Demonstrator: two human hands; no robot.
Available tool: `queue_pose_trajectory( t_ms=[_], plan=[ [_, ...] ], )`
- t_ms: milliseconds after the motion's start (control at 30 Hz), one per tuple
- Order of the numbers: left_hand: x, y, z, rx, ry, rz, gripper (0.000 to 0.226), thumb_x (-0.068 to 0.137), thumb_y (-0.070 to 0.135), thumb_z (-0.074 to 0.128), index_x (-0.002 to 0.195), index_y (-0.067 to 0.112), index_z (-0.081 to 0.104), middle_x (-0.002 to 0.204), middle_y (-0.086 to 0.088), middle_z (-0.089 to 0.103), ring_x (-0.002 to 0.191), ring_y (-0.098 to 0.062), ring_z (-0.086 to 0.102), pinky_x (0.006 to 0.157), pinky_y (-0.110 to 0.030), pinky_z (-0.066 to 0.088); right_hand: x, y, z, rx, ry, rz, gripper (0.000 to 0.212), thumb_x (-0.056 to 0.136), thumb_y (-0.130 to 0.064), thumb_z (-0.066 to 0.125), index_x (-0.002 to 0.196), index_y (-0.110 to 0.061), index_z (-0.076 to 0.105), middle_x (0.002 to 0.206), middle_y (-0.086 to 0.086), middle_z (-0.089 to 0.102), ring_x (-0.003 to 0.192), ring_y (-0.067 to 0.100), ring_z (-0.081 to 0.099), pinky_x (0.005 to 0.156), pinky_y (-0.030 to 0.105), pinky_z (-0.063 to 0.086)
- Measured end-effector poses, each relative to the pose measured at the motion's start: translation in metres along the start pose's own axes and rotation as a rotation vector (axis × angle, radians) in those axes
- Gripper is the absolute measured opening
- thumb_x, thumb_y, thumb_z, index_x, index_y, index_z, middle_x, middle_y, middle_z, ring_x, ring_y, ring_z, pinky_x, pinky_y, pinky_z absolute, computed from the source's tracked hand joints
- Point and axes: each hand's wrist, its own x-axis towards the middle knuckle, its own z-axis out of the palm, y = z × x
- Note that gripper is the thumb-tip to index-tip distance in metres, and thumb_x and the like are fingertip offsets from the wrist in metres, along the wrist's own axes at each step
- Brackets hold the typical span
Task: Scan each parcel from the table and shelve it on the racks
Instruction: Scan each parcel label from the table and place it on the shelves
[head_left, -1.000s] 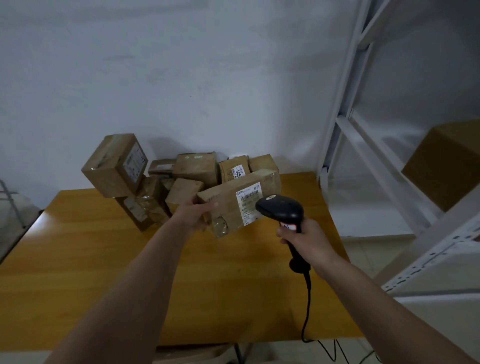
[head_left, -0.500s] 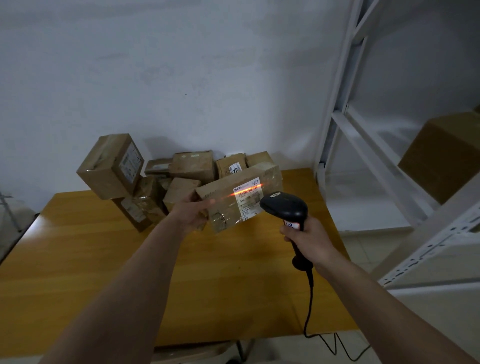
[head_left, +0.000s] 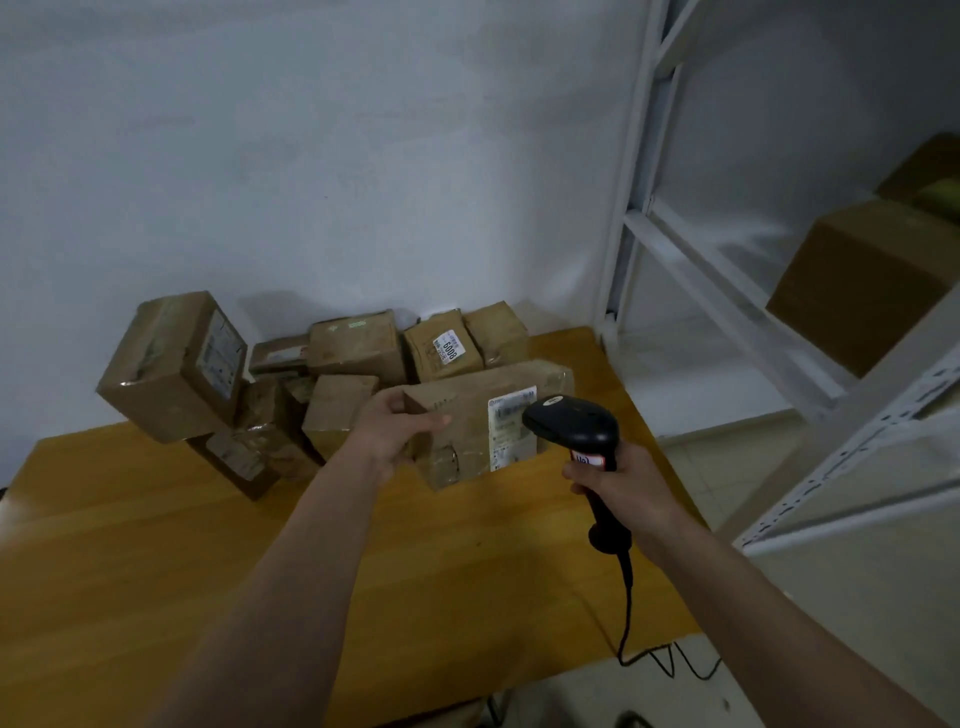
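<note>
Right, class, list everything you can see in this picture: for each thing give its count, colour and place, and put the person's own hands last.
Held parcel: one, brown cardboard with a white label, lifted above the table in front of the pile.
Scanner: one, black, corded, head close to the held parcel's label.
Parcel pile: about eight, brown, at the table's far edge against the wall; exact count unclear.
Table: one, yellow-brown wood, centre.
Rack: one, white metal, right.
Shelved boxes: at least one, brown, on the rack.
Wall: white, behind.
Left hand: grips the held parcel's left end.
Right hand: grips the scanner's handle.
</note>
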Motion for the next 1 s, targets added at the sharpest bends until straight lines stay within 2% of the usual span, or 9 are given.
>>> queue_pose_trajectory(
  t_ms=[167,333,400,500,567,633,767,867,1000],
  plan=[
    [0.004,-0.007,0.022,0.181,-0.193,-0.04,0.069,0.066,0.008,0.087,0.126,0.017,0.056,0.125,-0.002,0.06,0.119,-0.028,0.054,0.089,-0.053,0.052,-0.019,0.018,-0.008,0.098,0.121,0.05,0.013,0.088,-0.01,0.067,0.092,-0.023,0.064,0.085,0.002,0.068,0.081,0.019,0.065,0.072,0.029,0.05],
    [-0.013,-0.013,0.059,0.241,-0.412,-0.044,0.074,0.063,0.01,0.088,0.128,0.019,0.055,0.133,-0.001,0.056,0.122,-0.029,0.052,0.096,-0.059,0.048,-0.045,0.033,-0.035,0.101,0.218,0.049,0.008,0.089,-0.006,0.065,0.093,-0.013,0.067,0.083,0.015,0.068,0.077,0.022,0.064,0.076,0.036,0.05],
    [-0.025,-0.015,0.075,0.268,-0.459,-0.032,0.07,0.063,0.01,0.088,0.125,0.021,0.056,0.13,0.002,0.056,0.121,-0.026,0.052,0.096,-0.059,0.048,-0.056,0.04,-0.052,0.103,0.248,0.036,0.011,0.089,-0.005,0.064,0.099,-0.008,0.068,0.088,0.021,0.07,0.078,0.025,0.065,0.078,0.042,0.053],
    [-0.047,-0.016,0.103,0.332,-0.52,-0.003,0.056,0.065,0.009,0.087,0.112,0.027,0.061,0.116,0.012,0.058,0.111,-0.019,0.055,0.093,-0.054,0.05,-0.074,0.05,-0.079,0.17,0.279,0.028,0.02,0.089,-0.004,0.063,0.107,-0.012,0.067,0.094,0.012,0.072,0.086,0.024,0.068,0.075,0.035,0.054],
    [-0.063,-0.017,0.126,0.341,-0.554,0.007,0.048,0.066,0.007,0.086,0.103,0.028,0.064,0.107,0.015,0.061,0.101,-0.012,0.057,0.081,-0.045,0.053,-0.088,0.059,-0.1,0.213,0.314,0.027,0.022,0.089,-0.002,0.064,0.108,-0.012,0.066,0.095,0.011,0.073,0.087,0.024,0.069,0.072,0.031,0.056],
    [-0.081,-0.019,0.152,0.331,-0.582,0.011,0.048,0.067,0.005,0.085,0.105,0.025,0.065,0.107,0.013,0.062,0.099,-0.01,0.057,0.072,-0.038,0.053,-0.104,0.068,-0.124,0.246,0.353,0.029,0.022,0.088,-0.002,0.064,0.108,-0.011,0.066,0.095,0.013,0.072,0.088,0.027,0.069,0.071,0.031,0.056],
    [-0.118,-0.021,0.211,0.338,-0.617,0.033,0.059,0.066,0.005,0.086,0.117,0.021,0.06,0.116,0.009,0.059,0.107,-0.016,0.057,0.081,-0.047,0.055,-0.14,0.088,-0.176,0.343,0.43,0.025,0.023,0.088,-0.002,0.064,0.109,-0.012,0.065,0.096,0.011,0.072,0.087,0.024,0.068,0.062,0.024,0.053],
    [-0.147,-0.025,0.255,0.311,-0.656,0.062,0.064,0.064,0.006,0.087,0.12,0.019,0.059,0.123,0.003,0.059,0.114,-0.025,0.057,0.091,-0.056,0.052,-0.166,0.1,-0.216,0.417,0.5,0.006,0.021,0.087,-0.001,0.065,0.106,-0.011,0.067,0.095,0.007,0.071,0.088,0.021,0.067,0.068,0.027,0.052],
    [-0.182,-0.032,0.308,0.245,-0.689,0.103,0.069,0.056,0.008,0.089,0.118,0.019,0.059,0.122,0.0,0.063,0.109,-0.024,0.063,0.088,-0.057,0.054,-0.196,0.113,-0.269,0.497,0.571,-0.035,0.018,0.088,-0.002,0.065,0.104,-0.009,0.067,0.098,0.011,0.071,0.092,0.026,0.066,0.08,0.037,0.054]
  ],
)
